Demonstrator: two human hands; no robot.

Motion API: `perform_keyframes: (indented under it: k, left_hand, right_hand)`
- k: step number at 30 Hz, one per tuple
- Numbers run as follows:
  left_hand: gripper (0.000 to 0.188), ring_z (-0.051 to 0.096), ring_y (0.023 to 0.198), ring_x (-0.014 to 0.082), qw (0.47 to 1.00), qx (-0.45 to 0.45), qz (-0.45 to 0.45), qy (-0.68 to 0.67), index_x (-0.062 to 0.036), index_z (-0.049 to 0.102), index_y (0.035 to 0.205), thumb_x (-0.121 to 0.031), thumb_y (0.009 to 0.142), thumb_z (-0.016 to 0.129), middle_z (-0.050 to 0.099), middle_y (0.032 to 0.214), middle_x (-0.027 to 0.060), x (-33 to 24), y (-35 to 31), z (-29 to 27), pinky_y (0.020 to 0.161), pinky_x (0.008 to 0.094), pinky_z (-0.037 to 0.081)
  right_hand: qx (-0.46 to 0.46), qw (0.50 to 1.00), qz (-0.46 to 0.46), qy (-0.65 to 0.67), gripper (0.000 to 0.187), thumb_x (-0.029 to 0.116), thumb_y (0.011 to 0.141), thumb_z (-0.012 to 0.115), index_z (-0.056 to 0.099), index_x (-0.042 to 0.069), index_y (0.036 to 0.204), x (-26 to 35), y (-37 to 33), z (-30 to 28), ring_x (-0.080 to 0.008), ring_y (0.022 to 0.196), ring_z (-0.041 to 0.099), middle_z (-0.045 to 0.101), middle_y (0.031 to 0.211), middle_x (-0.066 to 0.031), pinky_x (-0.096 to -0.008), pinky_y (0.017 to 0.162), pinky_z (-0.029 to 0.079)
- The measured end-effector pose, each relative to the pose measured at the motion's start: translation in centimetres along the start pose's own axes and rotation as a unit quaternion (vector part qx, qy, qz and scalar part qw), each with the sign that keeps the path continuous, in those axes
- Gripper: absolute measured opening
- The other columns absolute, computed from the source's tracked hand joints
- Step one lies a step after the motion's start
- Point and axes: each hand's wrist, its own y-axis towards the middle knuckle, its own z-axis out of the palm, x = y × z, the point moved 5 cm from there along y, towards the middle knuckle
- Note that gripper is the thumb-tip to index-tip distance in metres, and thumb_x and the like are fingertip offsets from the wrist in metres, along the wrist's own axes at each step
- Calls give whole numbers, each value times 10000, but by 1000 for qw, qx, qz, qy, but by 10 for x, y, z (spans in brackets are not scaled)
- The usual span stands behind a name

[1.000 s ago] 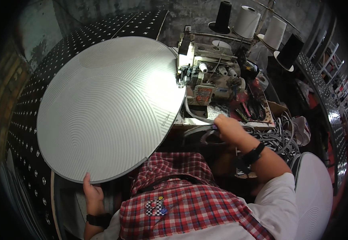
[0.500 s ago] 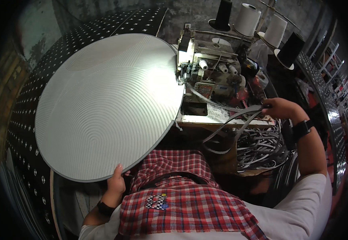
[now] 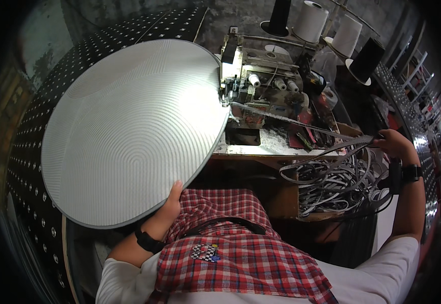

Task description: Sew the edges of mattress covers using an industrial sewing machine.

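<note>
A big round light-grey mat [image 3: 114,152] with ribbed, curved lines and a darker bound edge lies to the left, its right edge under the head of an overlock sewing machine [image 3: 276,96]. My left hand [image 3: 172,202] grips the mat's near right edge, thumb on top and fingers hidden beneath. Off to the right, my right hand [image 3: 396,144] is closed on grey trim strip [image 3: 349,142]. One length of the strip runs taut to the machine's needle area; other loops hang below the hand.
A cardboard box [image 3: 298,200] full of tangled grey and white strips stands below the machine table's right side [image 3: 276,147]. White and black thread cones [image 3: 310,23] stand behind the machine. A black table with shiny studs [image 3: 28,167] supports the mat's left side.
My right hand has moved right, and the strip between it and the machine is straighter. Along the mat's edge, my left hand has shifted to the right and up; the mat's pattern has turned slightly.
</note>
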Motion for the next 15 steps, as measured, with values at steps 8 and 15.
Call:
perform_keyframes:
  k: [8, 15]
  left_hand:
    - [174, 527, 619, 133, 999, -24, 45, 9, 4, 531, 858, -159, 836, 475, 547, 696, 67, -22, 39, 21, 581, 258, 441]
    - [205, 550, 647, 158, 991, -46, 101, 72, 21, 535, 887, -167, 815, 496, 559, 800, 105, -65, 53, 29, 607, 283, 451]
  right_hand:
    - [4, 976, 87, 199, 215, 156, 787, 572, 521, -10, 913, -73, 7, 2, -104, 435, 428, 465, 566, -21, -266, 377, 316]
    - [-119, 952, 154, 238, 108, 147, 812, 531, 508, 44, 838, -164, 12, -3, -93, 421, 403, 430, 562, 4, -261, 366, 305]
